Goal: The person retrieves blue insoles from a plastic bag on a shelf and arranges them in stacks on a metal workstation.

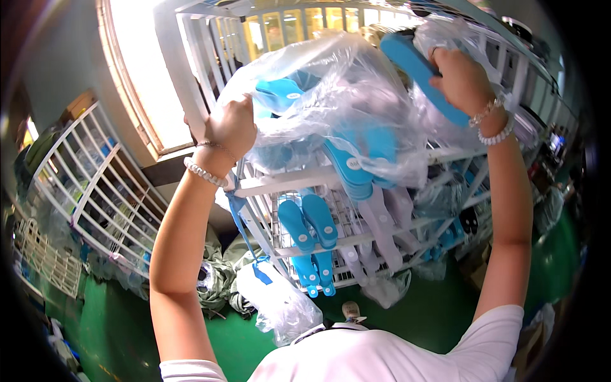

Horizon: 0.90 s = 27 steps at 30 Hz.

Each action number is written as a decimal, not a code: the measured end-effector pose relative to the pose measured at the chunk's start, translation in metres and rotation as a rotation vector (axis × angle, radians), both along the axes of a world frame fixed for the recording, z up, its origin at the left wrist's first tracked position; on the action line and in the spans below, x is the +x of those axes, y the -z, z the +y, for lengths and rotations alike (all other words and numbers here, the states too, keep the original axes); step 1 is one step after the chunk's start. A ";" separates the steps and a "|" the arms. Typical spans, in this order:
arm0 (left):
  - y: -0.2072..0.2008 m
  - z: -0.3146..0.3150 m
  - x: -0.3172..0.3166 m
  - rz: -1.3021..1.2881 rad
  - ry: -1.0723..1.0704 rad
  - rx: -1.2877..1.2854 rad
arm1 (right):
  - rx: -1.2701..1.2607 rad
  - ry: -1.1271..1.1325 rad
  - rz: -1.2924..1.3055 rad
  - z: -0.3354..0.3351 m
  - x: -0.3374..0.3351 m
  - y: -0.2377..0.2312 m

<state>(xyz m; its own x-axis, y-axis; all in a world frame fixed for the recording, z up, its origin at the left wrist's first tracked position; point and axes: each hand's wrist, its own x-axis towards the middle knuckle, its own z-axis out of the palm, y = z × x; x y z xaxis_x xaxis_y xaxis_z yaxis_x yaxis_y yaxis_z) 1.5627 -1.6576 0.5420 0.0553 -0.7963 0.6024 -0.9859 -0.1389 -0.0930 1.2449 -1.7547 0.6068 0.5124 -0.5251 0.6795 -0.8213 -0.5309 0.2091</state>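
My right hand (461, 79) grips a blue insole (414, 60) raised over the right side of a white slatted rack. At the rack's left corner post my left hand (229, 130) is closed, beside the edge of a large clear plastic bag (305, 60). What its fingers hold, the post or the film, I cannot make out. Inside the bag show more blue insoles (277, 95) and pale pinkish ones. A stack of blue insoles (350, 169) hangs over the rack's front rail (286, 183), partly under the film.
Lower on the rack, blue insoles (321, 219) and pale ones (382, 232) poke through the bars. A blue strap (238, 216) dangles at its left corner. Crumpled bags (280, 305) and green cloth (223, 280) lie on the green floor. Another white rack (95, 184) stands left, by a bright window (143, 70).
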 end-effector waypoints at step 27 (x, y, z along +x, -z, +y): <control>-0.063 0.034 -0.017 1.017 1.356 -0.439 | 0.186 -0.625 -0.386 -0.015 0.071 0.116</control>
